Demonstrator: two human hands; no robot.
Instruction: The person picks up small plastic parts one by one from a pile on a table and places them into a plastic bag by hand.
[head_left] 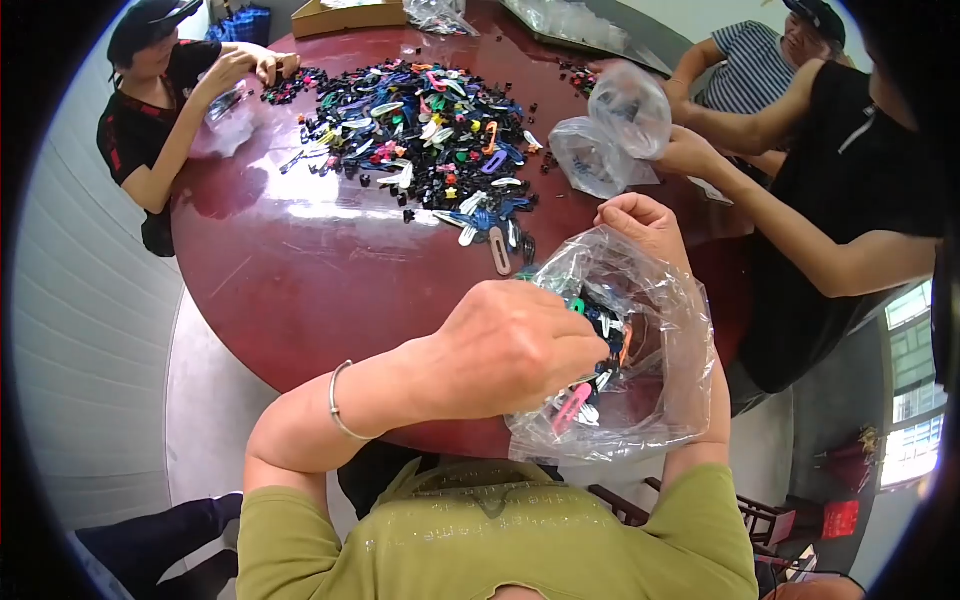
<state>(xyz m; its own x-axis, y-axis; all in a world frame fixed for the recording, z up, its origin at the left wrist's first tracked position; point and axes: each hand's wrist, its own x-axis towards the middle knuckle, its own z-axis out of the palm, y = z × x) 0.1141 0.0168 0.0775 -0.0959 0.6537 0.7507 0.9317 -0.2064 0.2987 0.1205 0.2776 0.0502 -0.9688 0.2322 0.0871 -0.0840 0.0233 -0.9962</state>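
Observation:
A clear plastic bag [690,340] is spread at the table's near edge, with snap hair clips in several colours inside, including a pink hair clip [571,408]. My right hand [645,225] pinches the bag's far rim, its forearm running behind the film. Curled over the bag's mouth is my left hand [525,345], closed, with a thin bracelet on the wrist. Its fingertips are hidden, so what they hold cannot be made out. Just beyond the bag, a greyish-brown hair clip [500,251] lies at the near tip of a large pile of hair clips [430,130].
The round dark red table [290,290] fills the middle. One person sits at the left with a bag; at the right, another holds clear bags [630,110] close to my right hand, and a third sits behind. A cardboard box [345,17] and tray [590,35] stand at the back.

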